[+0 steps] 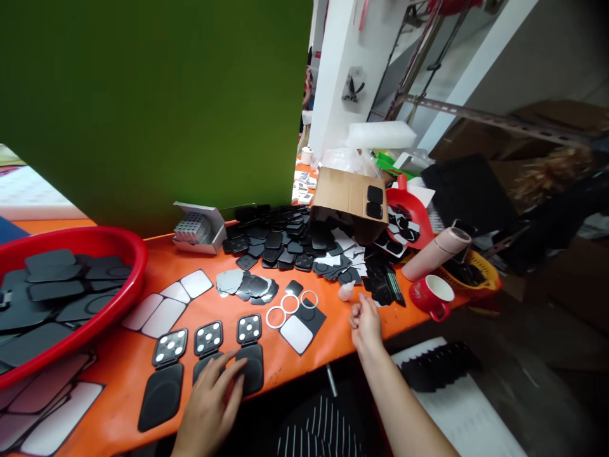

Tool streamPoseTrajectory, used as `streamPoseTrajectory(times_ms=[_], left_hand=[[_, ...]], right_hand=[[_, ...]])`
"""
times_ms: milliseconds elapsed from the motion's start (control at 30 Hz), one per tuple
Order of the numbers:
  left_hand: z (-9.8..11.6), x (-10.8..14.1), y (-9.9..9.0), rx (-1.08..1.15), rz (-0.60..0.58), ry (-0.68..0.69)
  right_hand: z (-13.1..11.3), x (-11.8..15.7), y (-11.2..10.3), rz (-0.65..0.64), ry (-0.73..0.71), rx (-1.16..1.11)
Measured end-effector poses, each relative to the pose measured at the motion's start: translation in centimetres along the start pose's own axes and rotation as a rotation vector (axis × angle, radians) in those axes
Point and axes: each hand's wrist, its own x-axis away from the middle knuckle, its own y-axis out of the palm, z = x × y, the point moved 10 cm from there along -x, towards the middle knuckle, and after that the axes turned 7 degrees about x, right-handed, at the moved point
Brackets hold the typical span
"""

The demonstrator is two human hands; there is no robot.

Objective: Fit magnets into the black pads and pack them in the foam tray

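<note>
Three black hinged folding pads stand in a row: the left one (160, 395), the middle one (208, 337) and the right one (249, 365). Each has an upper square flap with white round dots. My left hand (213, 400) lies with fingers apart over the lower half of the middle pad, fingertips reaching the right pad's edge. Near the table's right side, my right hand (366, 322) is closed with fingers curled; what they hold, if anything, is hidden. Just beyond it sits a small crumpled whitish piece (346, 291). White rings (276, 317) and a white-faced square sheet (297, 334) lie between my hands.
A red basin (137, 266) of dark pads stands left. Black pads (273, 241) pile up along the green partition (190, 95), beside a cardboard box (349, 193). A pink bottle (435, 254) and a red mug (431, 295) stand at the right edge.
</note>
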Motion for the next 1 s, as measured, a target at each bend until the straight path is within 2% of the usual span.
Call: streamPoseTrajectory(times_ms=[67,167,267,367,533,733,900,1000], left_hand=[[1.4,-0.5,0.7,0.001,-0.041,0.064],[4.1,-1.6,2.0,0.025,-0.127,0.154],[5.7,-2.3,2.6,0.055,-0.175,0.170],[5.4,-2.1,2.2,0.059,-0.162,0.132],[3.6,-0.5,1.9,0.056,-0.160,0.069],[3.0,0.4,1.9,0.066,-0.147,0.059],[4.4,-1.5,2.5,0.066,-0.168,0.095],[5.6,-4.0,5.1,0.010,-0.294,0.115]], right_hand=[[-1.4,1.7,2.7,-0.093,-0.192,0.321],[-2.4,3.4,9.9,-0.307,-0.485,0.985],[-2.2,2.4,14.8,-0.361,-0.559,1.348],[-1.7,0.3,17.1,-0.362,-0.498,1.523],[-0.8,-1.4,18.5,-0.422,-0.391,1.750],[-0.9,-1.8,18.6,-0.443,-0.350,1.814],[-0.9,-1.8,18.5,-0.447,-0.425,1.752],[-1.1,-1.2,18.6,-0.458,-0.513,1.681]])
